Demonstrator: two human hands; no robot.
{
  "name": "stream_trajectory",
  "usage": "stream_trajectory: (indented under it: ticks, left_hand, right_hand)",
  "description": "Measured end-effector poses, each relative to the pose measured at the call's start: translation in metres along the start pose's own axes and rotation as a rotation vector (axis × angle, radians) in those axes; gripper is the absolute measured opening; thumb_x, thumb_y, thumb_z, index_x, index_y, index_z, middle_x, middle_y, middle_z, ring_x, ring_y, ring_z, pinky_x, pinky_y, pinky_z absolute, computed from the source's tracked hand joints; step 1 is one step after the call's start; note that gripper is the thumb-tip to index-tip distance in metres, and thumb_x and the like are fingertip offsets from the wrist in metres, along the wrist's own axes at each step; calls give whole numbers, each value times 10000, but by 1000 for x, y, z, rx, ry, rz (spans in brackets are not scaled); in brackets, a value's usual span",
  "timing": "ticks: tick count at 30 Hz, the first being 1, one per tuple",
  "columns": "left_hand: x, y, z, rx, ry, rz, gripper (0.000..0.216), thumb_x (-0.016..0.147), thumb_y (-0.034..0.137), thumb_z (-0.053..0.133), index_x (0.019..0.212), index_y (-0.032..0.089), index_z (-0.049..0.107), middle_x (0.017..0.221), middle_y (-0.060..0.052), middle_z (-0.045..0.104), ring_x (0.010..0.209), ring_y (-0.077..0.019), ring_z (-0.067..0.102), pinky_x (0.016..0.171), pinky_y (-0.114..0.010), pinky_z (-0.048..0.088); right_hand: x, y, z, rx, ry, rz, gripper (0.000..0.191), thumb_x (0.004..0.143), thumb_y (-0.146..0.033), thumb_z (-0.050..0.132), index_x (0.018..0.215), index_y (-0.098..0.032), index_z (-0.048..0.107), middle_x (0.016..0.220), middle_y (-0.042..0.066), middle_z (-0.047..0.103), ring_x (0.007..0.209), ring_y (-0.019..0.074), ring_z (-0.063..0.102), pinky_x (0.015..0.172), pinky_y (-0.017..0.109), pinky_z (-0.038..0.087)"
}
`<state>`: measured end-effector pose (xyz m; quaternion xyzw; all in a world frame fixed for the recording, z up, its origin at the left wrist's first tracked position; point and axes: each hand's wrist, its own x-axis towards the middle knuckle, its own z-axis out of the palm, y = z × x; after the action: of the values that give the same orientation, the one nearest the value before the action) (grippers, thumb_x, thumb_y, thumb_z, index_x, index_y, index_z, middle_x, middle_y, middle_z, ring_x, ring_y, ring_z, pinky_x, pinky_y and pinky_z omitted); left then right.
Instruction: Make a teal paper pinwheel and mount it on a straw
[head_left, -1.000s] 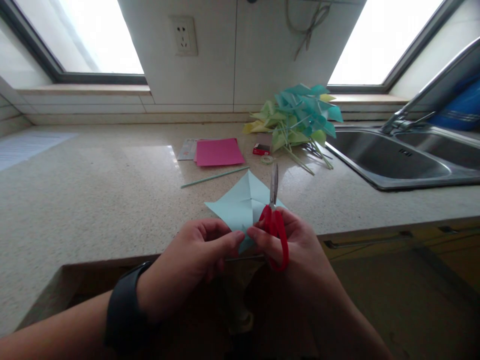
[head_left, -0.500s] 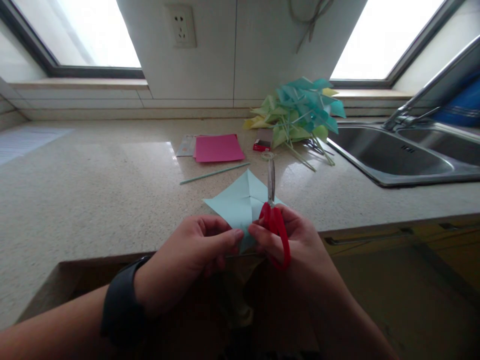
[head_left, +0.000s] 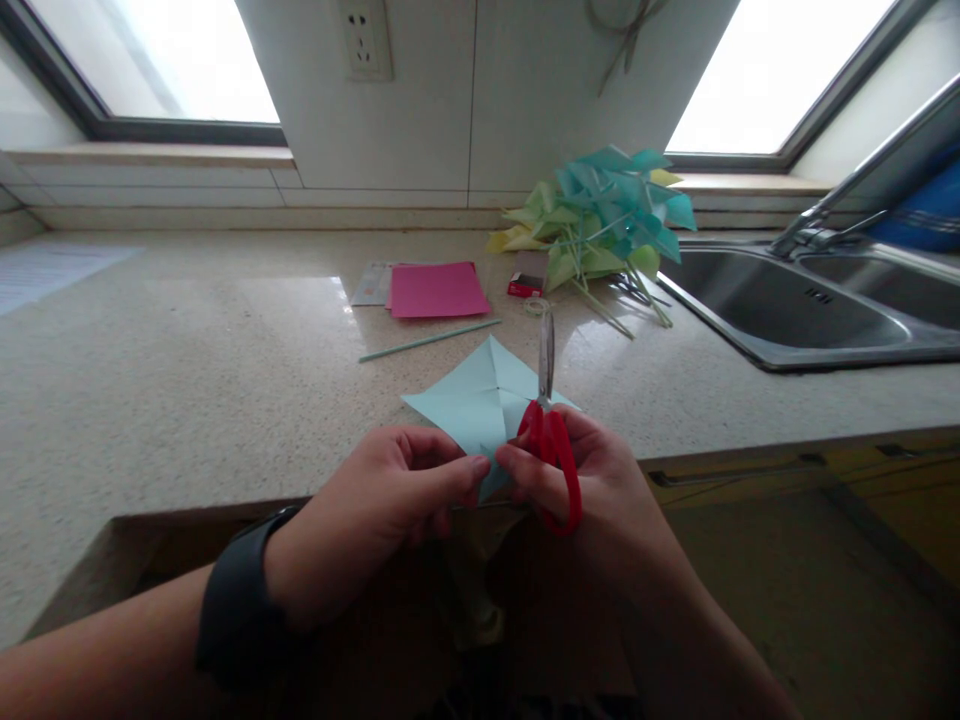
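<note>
A light blue square of paper [head_left: 474,398] with crossed fold lines lies at the counter's front edge, one corner pointing at me. My left hand [head_left: 382,510], a black band on its wrist, pinches that near corner. My right hand [head_left: 600,490] holds red-handled scissors [head_left: 550,440] with the blades closed and pointing away, and its fingertips also touch the paper's near corner.
On the speckled counter [head_left: 210,370] lie a pink paper sheet [head_left: 436,290], a thin green stick [head_left: 429,340], a small red box [head_left: 525,285] and a heap of teal and yellow paper pinwheels [head_left: 607,215]. A steel sink [head_left: 795,310] with a tap sits at the right.
Both hands keep the same hold on the paper and the scissors. The view has shifted slightly; nothing on the counter has moved.
</note>
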<state>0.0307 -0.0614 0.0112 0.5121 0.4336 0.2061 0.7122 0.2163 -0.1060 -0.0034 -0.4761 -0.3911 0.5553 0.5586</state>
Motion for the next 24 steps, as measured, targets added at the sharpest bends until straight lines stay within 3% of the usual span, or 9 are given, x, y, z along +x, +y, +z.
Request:
stream_trajectory:
  ticks: [5,10,13,17,21,24]
  left_hand:
    - [0,2,1,-24,14,-12,295,810,412,797,751,148,681,640,28,603,520,-59,479,462,-169,311]
    - [0,8,0,-126,41,-16,328,780,438,828,740,153,672,644,24,605,521,-57,463,478,-175,312]
    - [0,14,-3,-150,55,-1,329,794,426,817,706,153,654,588,37,551,490,-51,407,464,-180,276]
    - [1,17,-8,-146,58,19,327,815,419,798,690,152,655,582,33,533,502,-54,393,478,-180,277]
    - [1,14,-10,-119,58,8,307,808,425,804,724,158,680,614,23,578,520,-60,445,493,-179,317]
    - [2,13,-9,-113,60,-19,295,792,436,818,763,168,698,659,14,629,544,-69,490,500,-176,351]
  right_hand:
    - [-2,-2,-5,-60,-9,-46,281,769,-323,855,799,-180,615,650,-58,631,558,52,528,516,152,419]
    - [-10,-13,-28,-124,-48,-54,333,868,-466,744,760,-207,565,580,-67,556,470,60,499,445,162,393]
    - [-14,-15,-44,-188,-209,25,367,860,-487,743,745,-205,538,577,-74,483,448,50,418,400,160,315]
    - [-18,-7,-57,-285,-365,125,343,859,-414,757,749,-183,529,691,-46,472,590,66,385,492,169,317]
    - [-21,4,-57,-341,-372,177,313,843,-398,767,762,-180,558,701,-37,472,622,86,387,527,196,334]
    - [-21,6,-55,-315,-400,212,295,835,-432,763,828,-168,631,768,6,558,690,125,474,597,232,414]
